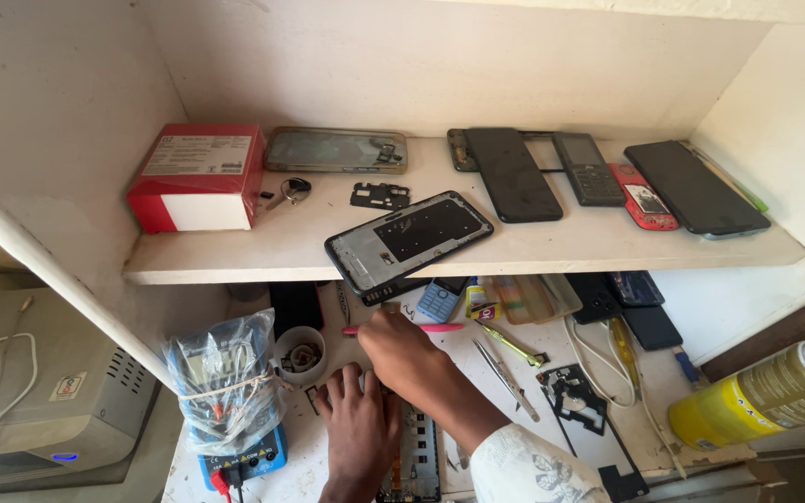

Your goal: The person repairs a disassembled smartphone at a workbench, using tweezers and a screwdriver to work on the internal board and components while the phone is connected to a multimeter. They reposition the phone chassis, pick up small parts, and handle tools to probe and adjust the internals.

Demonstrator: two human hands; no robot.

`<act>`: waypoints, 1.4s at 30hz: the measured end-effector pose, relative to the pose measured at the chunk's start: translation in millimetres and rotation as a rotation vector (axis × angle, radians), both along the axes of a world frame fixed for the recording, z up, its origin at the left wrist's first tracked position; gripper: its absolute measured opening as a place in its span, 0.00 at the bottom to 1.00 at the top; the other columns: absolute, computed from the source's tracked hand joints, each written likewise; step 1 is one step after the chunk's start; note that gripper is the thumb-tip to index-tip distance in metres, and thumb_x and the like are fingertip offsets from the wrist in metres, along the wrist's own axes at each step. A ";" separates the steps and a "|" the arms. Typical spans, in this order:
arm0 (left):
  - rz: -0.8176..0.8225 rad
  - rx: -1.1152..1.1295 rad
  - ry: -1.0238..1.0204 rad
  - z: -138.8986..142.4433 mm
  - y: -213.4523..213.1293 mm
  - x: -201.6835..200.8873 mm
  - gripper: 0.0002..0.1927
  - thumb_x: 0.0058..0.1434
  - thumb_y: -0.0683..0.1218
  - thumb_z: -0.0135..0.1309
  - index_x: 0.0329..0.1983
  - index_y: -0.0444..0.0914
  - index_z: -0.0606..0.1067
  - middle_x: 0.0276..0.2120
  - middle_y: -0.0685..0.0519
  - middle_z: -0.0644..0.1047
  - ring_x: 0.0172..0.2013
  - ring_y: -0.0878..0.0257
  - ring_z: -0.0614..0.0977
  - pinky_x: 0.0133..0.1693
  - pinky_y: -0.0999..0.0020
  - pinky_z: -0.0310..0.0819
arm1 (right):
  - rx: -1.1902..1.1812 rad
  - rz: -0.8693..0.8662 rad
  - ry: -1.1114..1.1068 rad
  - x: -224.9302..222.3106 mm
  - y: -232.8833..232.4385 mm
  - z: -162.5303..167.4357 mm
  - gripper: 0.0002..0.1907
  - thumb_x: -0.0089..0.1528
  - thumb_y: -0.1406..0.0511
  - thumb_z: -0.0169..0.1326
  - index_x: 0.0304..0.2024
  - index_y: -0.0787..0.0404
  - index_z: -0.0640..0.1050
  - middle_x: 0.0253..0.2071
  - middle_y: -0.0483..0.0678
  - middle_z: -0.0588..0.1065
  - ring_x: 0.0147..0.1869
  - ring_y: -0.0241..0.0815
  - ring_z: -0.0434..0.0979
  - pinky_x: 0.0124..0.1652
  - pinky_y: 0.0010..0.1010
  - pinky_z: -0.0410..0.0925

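Note:
My left hand point(358, 424) lies flat on the white worktop, fingers spread over an opened phone body point(418, 456) with a bare circuit board. My right hand point(404, 352) reaches across it from the right and grips a pink-handled tool point(440, 328) that lies level under the shelf. Whether the left hand grips the phone body or only presses on it cannot be told. A small white cup point(300, 352) of tiny parts stands just left of both hands.
A shelf point(263, 261) above carries a red and white box point(199, 175), a phone frame point(409, 239) overhanging its edge, and several phones point(696, 189). Tweezers point(505, 375), a yellow spray can point(766, 396), a bagged multimeter point(225, 396) and a black frame point(578, 401) lie around.

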State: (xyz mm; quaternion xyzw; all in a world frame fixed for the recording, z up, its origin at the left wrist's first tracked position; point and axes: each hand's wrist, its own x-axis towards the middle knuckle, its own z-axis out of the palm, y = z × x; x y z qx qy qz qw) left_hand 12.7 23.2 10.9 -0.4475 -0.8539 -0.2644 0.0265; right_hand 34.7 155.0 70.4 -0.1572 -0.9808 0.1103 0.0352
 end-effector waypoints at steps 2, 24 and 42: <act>0.000 -0.004 0.002 1.4 0.3 0.6 0.21 0.57 0.51 0.53 0.51 0.35 0.72 0.52 0.41 0.68 0.53 0.43 0.68 0.57 0.39 0.54 | 0.049 0.007 0.005 2.1 -0.6 3.3 0.09 0.56 0.75 0.57 0.39 0.69 0.80 0.47 0.63 0.74 0.53 0.60 0.77 0.51 0.43 0.73; 0.003 -0.072 0.002 7.5 -1.9 1.6 0.20 0.58 0.52 0.53 0.49 0.35 0.71 0.53 0.41 0.67 0.54 0.43 0.66 0.57 0.39 0.54 | -0.003 0.069 -0.041 6.8 1.6 20.7 0.10 0.54 0.77 0.59 0.38 0.73 0.81 0.42 0.70 0.76 0.47 0.62 0.81 0.48 0.41 0.75; -0.002 -0.015 0.016 1.4 -2.9 1.9 0.23 0.59 0.52 0.53 0.53 0.34 0.71 0.51 0.42 0.68 0.54 0.44 0.67 0.57 0.38 0.54 | -0.055 0.014 0.013 12.4 -17.3 34.4 0.07 0.55 0.75 0.61 0.35 0.75 0.80 0.45 0.69 0.75 0.47 0.62 0.81 0.41 0.42 0.77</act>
